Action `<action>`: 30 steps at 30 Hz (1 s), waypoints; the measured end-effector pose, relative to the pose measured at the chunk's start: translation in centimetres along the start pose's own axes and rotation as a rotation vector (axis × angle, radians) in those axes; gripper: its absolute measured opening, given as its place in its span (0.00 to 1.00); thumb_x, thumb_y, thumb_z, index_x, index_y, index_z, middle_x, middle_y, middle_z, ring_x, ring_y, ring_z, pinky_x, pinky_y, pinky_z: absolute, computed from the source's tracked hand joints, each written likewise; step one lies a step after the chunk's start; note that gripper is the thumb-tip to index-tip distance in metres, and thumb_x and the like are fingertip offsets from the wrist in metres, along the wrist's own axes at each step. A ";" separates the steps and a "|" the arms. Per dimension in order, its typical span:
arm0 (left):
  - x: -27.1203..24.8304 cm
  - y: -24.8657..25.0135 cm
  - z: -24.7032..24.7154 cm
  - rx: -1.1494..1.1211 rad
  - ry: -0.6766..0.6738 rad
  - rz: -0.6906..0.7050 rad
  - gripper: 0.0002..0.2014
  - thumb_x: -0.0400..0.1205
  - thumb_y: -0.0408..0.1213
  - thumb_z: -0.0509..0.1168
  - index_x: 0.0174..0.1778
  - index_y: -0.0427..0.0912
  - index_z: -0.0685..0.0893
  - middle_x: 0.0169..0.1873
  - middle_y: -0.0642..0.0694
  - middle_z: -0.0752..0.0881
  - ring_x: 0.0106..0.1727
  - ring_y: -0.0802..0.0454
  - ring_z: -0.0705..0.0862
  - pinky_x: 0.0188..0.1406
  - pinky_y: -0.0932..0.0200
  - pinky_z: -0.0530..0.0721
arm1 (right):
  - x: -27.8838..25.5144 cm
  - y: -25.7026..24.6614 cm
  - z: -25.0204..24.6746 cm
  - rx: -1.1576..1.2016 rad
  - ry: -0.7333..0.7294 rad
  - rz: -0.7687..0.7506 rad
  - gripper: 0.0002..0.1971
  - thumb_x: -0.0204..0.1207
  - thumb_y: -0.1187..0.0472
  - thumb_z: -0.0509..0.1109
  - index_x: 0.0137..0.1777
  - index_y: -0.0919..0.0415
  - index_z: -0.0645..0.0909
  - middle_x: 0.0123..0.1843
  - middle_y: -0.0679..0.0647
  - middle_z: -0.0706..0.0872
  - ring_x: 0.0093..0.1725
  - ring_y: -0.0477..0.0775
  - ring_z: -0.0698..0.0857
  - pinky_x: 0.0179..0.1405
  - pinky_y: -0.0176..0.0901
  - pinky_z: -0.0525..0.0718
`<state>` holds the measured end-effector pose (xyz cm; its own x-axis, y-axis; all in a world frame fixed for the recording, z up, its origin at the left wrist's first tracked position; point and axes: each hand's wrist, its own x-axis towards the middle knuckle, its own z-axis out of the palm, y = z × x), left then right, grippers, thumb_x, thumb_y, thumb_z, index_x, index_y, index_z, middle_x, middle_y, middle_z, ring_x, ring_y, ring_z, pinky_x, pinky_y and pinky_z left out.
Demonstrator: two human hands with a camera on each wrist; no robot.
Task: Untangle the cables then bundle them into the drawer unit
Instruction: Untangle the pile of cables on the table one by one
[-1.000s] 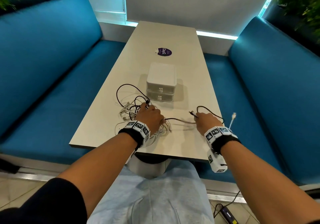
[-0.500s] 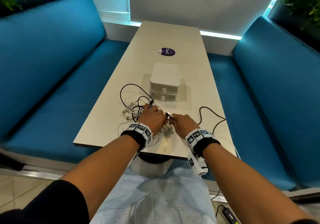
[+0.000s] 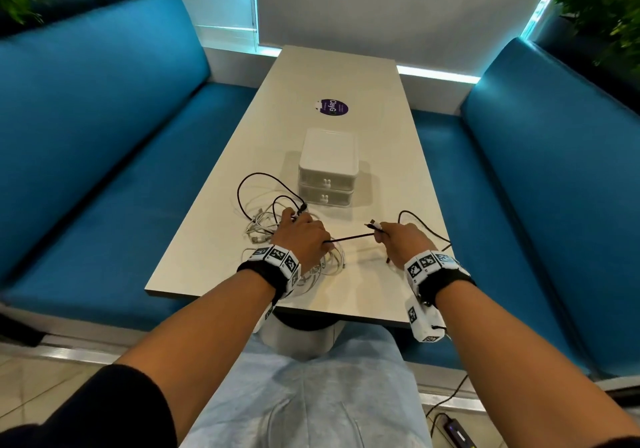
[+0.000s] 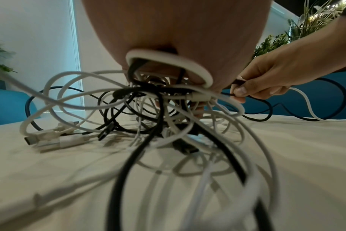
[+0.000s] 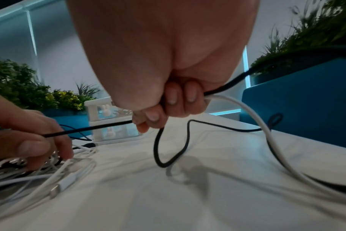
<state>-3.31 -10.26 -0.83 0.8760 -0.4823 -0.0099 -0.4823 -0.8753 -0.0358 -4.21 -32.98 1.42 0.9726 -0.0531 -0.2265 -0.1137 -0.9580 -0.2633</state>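
L hand (image 3: 302, 236) pins the tangle of white and black cables (image 3: 277, 226), lower centre of frame. R hand (image 3: 401, 240) fist-grips a thin black cable (image 3: 349, 238) plus a white one. White two-drawer plastic unit (image 3: 328, 167) shut, mid-frame. Risk: hard pull cinches knots (plug snags loop).

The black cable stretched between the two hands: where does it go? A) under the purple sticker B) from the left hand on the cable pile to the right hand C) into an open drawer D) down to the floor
B: the black cable runs taut from the left hand, which rests on the tangled cables, to the right hand; both drawers of the drawer unit are closed.
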 end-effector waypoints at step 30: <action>0.3 -0.6 -0.6 0.013 0.014 -0.076 0.21 0.78 0.61 0.55 0.49 0.52 0.88 0.52 0.52 0.86 0.64 0.45 0.75 0.69 0.35 0.56 | -2.1 -3.7 0.2 0.048 -0.041 -0.200 0.13 0.87 0.63 0.54 0.61 0.63 0.79 0.55 0.63 0.85 0.54 0.68 0.82 0.49 0.52 0.79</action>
<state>-2.76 -9.93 -0.19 0.9096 -0.4154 0.0072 -0.4146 -0.9087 -0.0492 -5.88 -29.29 2.65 0.9678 0.1489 -0.2028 0.0702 -0.9339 -0.3507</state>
